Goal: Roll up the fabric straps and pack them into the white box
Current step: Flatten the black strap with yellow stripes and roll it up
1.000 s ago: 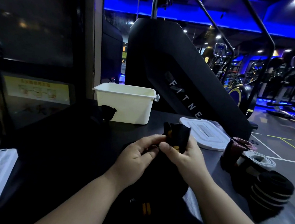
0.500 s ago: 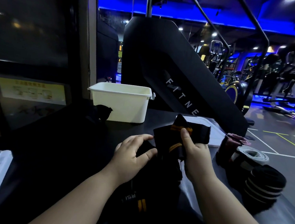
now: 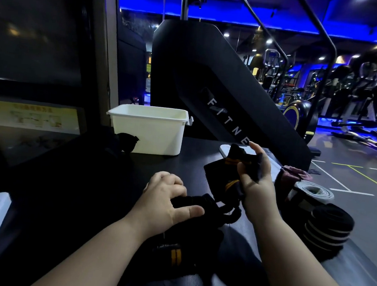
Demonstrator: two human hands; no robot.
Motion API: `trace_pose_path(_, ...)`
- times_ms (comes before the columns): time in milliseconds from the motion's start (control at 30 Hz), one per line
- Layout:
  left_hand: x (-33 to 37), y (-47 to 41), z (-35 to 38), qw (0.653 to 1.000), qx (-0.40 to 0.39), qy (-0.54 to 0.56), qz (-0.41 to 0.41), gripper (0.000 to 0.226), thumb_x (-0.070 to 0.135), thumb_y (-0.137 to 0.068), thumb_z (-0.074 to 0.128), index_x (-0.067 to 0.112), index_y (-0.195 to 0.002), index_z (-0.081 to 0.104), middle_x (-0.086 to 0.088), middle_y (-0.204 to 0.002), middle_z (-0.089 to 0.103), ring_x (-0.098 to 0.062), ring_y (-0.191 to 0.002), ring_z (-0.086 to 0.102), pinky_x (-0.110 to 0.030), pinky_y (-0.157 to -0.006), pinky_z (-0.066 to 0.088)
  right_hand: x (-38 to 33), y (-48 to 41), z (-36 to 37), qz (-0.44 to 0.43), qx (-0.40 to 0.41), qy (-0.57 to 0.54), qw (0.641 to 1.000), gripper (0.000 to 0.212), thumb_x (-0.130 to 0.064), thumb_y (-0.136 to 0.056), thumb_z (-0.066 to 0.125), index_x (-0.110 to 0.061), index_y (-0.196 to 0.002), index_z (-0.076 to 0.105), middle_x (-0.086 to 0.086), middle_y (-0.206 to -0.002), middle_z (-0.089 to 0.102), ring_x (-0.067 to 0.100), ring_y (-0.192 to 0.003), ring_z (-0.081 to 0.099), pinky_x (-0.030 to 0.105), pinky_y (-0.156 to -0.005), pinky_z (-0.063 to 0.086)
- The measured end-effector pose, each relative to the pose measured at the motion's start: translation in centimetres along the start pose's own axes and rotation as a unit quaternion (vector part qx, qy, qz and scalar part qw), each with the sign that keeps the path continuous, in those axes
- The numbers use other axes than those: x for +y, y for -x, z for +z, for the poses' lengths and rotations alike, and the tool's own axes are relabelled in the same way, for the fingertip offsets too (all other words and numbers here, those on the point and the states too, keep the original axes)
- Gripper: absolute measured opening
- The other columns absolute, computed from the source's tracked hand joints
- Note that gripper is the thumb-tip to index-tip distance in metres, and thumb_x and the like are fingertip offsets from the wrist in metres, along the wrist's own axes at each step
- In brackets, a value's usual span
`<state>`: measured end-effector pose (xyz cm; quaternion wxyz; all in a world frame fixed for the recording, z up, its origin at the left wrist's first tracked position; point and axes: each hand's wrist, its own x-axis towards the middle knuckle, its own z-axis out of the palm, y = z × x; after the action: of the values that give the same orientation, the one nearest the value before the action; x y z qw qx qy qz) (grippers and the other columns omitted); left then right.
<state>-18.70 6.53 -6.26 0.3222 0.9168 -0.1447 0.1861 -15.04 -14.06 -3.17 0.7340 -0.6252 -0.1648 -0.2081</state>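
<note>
Right, the black strap (image 3: pixel 227 179) with orange stripes was unrolled and held off the surface (image 3: pixel 181 165) between both hands. Its upper end was bunched in the right hand (image 3: pixel 256 186), fingers curled round it and the index finger sticking out straight. From there the strap dropped down and left to the left hand (image 3: pixel 167 200), which gripped the lower run with curled fingers, thumb laid alongside. More orange-marked fabric (image 3: pixel 175 257) trailed toward the person below the left wrist; could not tell if it was the same strap. So the long axis ran upper right to lower left, slack and twisted between the hands, not flat.

Judged step: rolling was barely started. The end in the right hand would likely need tucking and winding toward the left hand, which feeds the tail.

The white box (image 3: pixel 148 130) stood open beyond the hands, off to the left and well apart, with the left hand the nearer one. Its contents could not be told. Bare surface lay between the hands and the box. A loose black piece (image 3: pixel 126 141) touched the box's front left corner. A flat white lid (image 3: pixel 224 149) lay just behind the right hand. Three rolled straps (image 3: pixel 327 223) stood near the right edge beside the right forearm, so room to swing right was tight.
</note>
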Motion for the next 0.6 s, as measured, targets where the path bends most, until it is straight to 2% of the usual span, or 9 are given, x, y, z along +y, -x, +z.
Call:
trace_pose_path(67, -0.1, 0.0, 0.3, 0.999, 0.039, 0.0, 0.009, 0.067, 0.085, -0.053, 0.048, 0.023, -0.072, 0.066, 0.027, -0.093, 0.05, 0.004, -0.113, 0.029, -0.021, -0.101, 0.029, -0.1, 0.0, -0.1, 0.003, -0.011, -0.02, 1.0, 0.037, 0.007, -0.098, 0.044, -0.02, -0.12, 0.054, 0.003, -0.103, 0.065, 0.006, -0.059, 0.059, 0.017, -0.047, 0.046)
trace_pose_path(133, -0.1, 0.1, 0.3, 0.998, 0.064, 0.005, 0.008, 0.07, 0.082, -0.056, 0.048, 0.017, -0.072, 0.069, 0.024, -0.088, 0.052, 0.002, -0.109, 0.032, -0.005, -0.092, 0.022, -0.2, -0.1, -0.4, 0.015, -0.038, -0.034, 0.999, 0.033, 0.009, -0.097, 0.044, -0.019, -0.102, 0.061, -0.003, -0.09, 0.067, 0.016, -0.064, 0.058, 0.024, -0.049, 0.047)
trace_pose_path(200, -0.2, 0.1, 0.3, 0.997, 0.082, 0.011, 0.008, 0.067, 0.079, -0.06, 0.05, 0.015, -0.069, 0.069, 0.021, -0.085, 0.054, -0.002, -0.107, 0.035, 0.001, -0.089, 0.019, 0.2, -0.3, -0.8, 0.01, -0.061, 0.015, 0.998, 0.043, 0.016, -0.091, 0.046, -0.022, -0.085, 0.066, 0.005, -0.086, 0.065, 0.028, -0.072, 0.055, 0.032, -0.057, 0.046)
trace_pose_path(233, -0.3, 0.2, 0.3, 0.996, 0.093, 0.009, 0.004, 0.064, 0.076, -0.061, 0.053, 0.014, -0.067, 0.069, 0.019, -0.084, 0.054, -0.004, -0.106, 0.037, 0.001, -0.088, 0.019, 0.3, -0.4, -1.0, -0.006, -0.065, 0.06, 0.996, 0.046, 0.017, -0.088, 0.048, -0.024, -0.08, 0.068, 0.01, -0.09, 0.065, 0.029, -0.079, 0.057, 0.034, -0.065, 0.047)
trace_pose_path(300, -0.7, 0.1, 0.3, 0.992, 0.122, 0.008, -0.007, 0.053, 0.066, -0.065, 0.061, 0.013, -0.063, 0.067, 0.017, -0.08, 0.054, -0.009, -0.104, 0.041, 0.001, -0.087, 0.02, 0.4, -0.2, -1.1, -0.029, -0.062, 0.153, 0.986, 0.041, 0.011, -0.086, 0.054, -0.027, -0.078, 0.068, 0.008, -0.095, 0.064, 0.018, -0.093, 0.06, 0.029, -0.08, 0.046)
trace_pose_path(367, -1.1, 0.0, 0.5, 0.986, 0.163, -0.003, -0.021, 0.048, 0.061, -0.066, 0.064, 0.013, -0.06, 0.066, 0.016, -0.076, 0.051, -0.013, -0.099, 0.045, 0.0, -0.085, 0.022, 0.0, 0.1, -0.8, -0.03, -0.07, 0.214, 0.974, 0.029, 0.002, -0.085, 0.062, -0.026, -0.079, 0.067, 0.001, -0.096, 0.062, 0.006, -0.093, 0.057, 0.023, -0.083, 0.041)
trace_pose_path(433, -1.3, -0.1, 0.4, 0.978, 0.206, -0.029, -0.018, 0.05, 0.064, -0.065, 0.061, 0.014, -0.059, 0.062, 0.014, -0.073, 0.049, -0.014, -0.092, 0.046, -0.005, -0.079, 0.026, 0.0, 0.3, -0.6, -0.007, -0.101, 0.244, 0.965, 0.011, -0.02, -0.08, 0.075, -0.027, -0.08, 0.067, -0.002, -0.097, 0.058, 0.0, -0.093, 0.054, 0.019, -0.083, 0.04)
trace_pose_path(533, -0.9, 0.0, -0.1, 0.974, 0.22, -0.039, -0.037, 0.037, 0.05, -0.068, 0.075, 0.021, -0.075, 0.054, 0.015, -0.075, 0.047, -0.013, -0.088, 0.046, -0.021, -0.075, 0.032, 0.4, 0.3, -0.7, 0.034, -0.177, 0.313, 0.933, 0.05, -0.062, -0.05, 0.084, -0.037, -0.088, 0.063, -0.005, -0.105, 0.052, -0.005, -0.099, 0.051, 0.009, -0.084, 0.037)
trace_pose_path(600, -0.6, 0.4, -0.3, 0.979, 0.201, -0.019, -0.018, 0.032, 0.04, -0.074, 0.075, 0.03, -0.097, 0.056, 0.016, -0.084, 0.053, -0.009, -0.091, 0.048, -0.028, -0.08, 0.039, 0.4, 0.3, -0.7, 0.045, -0.223, 0.322, 0.919, 0.062, -0.062, -0.042, 0.088, -0.039, -0.092, 0.061, -0.006, -0.111, 0.048, -0.012, -0.102, 0.046, 0.001, -0.082, 0.033)
